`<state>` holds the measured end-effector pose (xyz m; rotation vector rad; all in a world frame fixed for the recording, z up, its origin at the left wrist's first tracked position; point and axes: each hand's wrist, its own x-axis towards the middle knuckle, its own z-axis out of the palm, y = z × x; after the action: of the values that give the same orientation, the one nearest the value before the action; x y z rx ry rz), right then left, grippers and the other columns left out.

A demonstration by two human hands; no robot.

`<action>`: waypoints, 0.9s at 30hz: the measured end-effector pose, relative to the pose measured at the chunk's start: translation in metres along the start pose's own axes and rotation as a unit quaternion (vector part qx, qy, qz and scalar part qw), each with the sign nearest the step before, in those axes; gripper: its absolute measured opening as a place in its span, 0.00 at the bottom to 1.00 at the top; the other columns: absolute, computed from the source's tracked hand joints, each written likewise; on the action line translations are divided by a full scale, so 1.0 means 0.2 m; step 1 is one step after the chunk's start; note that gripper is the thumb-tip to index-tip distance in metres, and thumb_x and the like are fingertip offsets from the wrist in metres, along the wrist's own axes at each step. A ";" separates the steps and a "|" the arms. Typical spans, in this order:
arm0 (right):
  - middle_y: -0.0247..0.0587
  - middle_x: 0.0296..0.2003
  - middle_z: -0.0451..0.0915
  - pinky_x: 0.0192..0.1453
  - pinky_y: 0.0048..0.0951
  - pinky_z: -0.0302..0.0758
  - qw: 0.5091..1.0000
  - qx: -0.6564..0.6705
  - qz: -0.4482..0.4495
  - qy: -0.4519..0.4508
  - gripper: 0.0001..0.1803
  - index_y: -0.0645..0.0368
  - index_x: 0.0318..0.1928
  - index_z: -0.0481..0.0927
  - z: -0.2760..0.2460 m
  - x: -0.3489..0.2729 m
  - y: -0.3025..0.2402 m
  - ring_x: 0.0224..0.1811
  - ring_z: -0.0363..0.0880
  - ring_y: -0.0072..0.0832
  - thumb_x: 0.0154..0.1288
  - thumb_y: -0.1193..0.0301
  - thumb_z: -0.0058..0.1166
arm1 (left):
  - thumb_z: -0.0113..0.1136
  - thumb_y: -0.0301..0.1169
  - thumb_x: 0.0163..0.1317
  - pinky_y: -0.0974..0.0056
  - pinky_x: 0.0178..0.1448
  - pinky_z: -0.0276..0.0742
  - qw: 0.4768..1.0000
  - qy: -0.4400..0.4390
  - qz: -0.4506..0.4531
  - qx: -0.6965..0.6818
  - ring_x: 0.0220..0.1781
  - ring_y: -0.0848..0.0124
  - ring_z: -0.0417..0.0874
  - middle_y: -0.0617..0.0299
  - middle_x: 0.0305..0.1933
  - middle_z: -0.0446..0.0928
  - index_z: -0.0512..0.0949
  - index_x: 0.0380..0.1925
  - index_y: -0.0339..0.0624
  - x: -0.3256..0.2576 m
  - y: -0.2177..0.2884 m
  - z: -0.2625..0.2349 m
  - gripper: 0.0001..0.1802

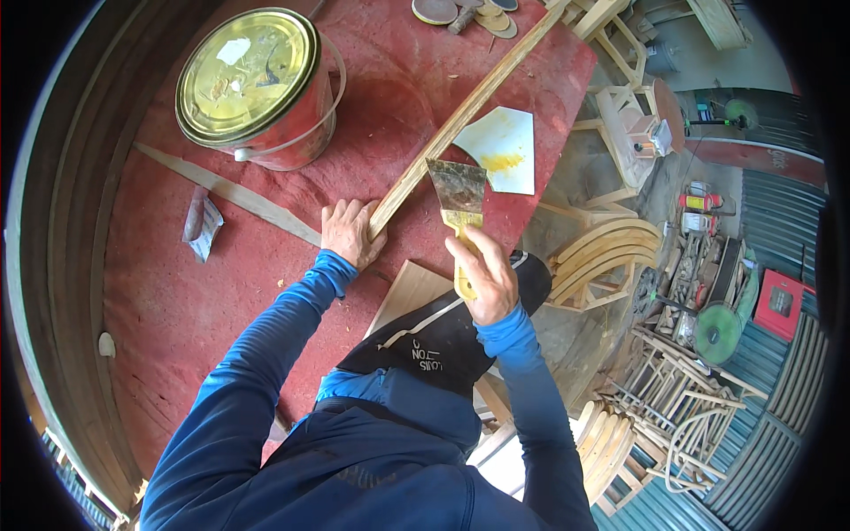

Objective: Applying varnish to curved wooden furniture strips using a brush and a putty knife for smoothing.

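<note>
A long narrow wooden strip (469, 106) lies diagonally across the red-covered table (221, 292). My left hand (350, 232) presses down on its near end. My right hand (482, 274) grips the yellow handle of a wide putty knife (459, 190), whose metal blade rests against the strip's right side. Just beyond the blade lies a pale flat plate (505, 146) with a smear of yellow filler on it.
A large metal can (252, 84) with a gold lid stands at the back left. A thin wood sliver (230, 190) and a crumpled wrapper (202, 226) lie left of my hand. Sanding discs (460, 13) sit at the far edge. Curved chair parts (602, 257) are stacked at right.
</note>
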<state>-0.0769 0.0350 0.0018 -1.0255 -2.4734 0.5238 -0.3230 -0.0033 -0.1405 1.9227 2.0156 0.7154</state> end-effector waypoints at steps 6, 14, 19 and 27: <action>0.51 0.61 0.76 0.65 0.44 0.78 1.000 0.005 -0.005 -0.023 0.25 0.55 0.61 0.81 0.04 -0.11 -0.01 0.60 0.79 0.50 0.62 0.79 0.58 | 0.68 0.43 0.53 0.52 0.52 0.67 1.000 -0.008 0.005 0.018 0.47 0.58 0.76 0.58 0.42 0.77 0.80 0.55 0.47 0.00 -0.01 0.01 0.28; 0.51 0.59 0.77 0.62 0.44 0.79 0.999 0.025 0.002 -0.027 0.28 0.53 0.61 0.82 0.00 -0.04 -0.02 0.58 0.80 0.50 0.56 0.80 0.62 | 0.69 0.42 0.52 0.52 0.52 0.66 1.000 0.004 0.007 0.008 0.46 0.59 0.76 0.59 0.41 0.77 0.81 0.54 0.47 0.00 0.00 0.01 0.28; 0.49 0.44 0.84 0.51 0.34 0.83 0.975 0.179 0.114 0.068 0.15 0.61 0.53 0.84 -0.10 0.09 -0.17 0.44 0.86 0.41 0.66 0.78 0.63 | 0.68 0.42 0.53 0.52 0.53 0.66 1.000 -0.010 -0.006 0.010 0.47 0.58 0.76 0.57 0.40 0.77 0.81 0.54 0.48 -0.01 -0.01 -0.01 0.26; 0.51 0.41 0.86 0.39 0.32 0.88 0.838 0.412 0.332 0.132 0.17 0.71 0.55 0.80 -0.21 0.39 0.30 0.32 0.87 0.31 0.75 0.70 0.59 | 0.68 0.41 0.52 0.52 0.50 0.66 1.000 0.024 0.015 0.001 0.44 0.58 0.77 0.58 0.39 0.77 0.81 0.53 0.46 0.01 0.00 0.02 0.27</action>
<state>-0.0714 0.1396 0.0256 -1.3893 -1.3223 1.3870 -0.3205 -0.0008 -0.1442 1.9601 2.0201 0.7749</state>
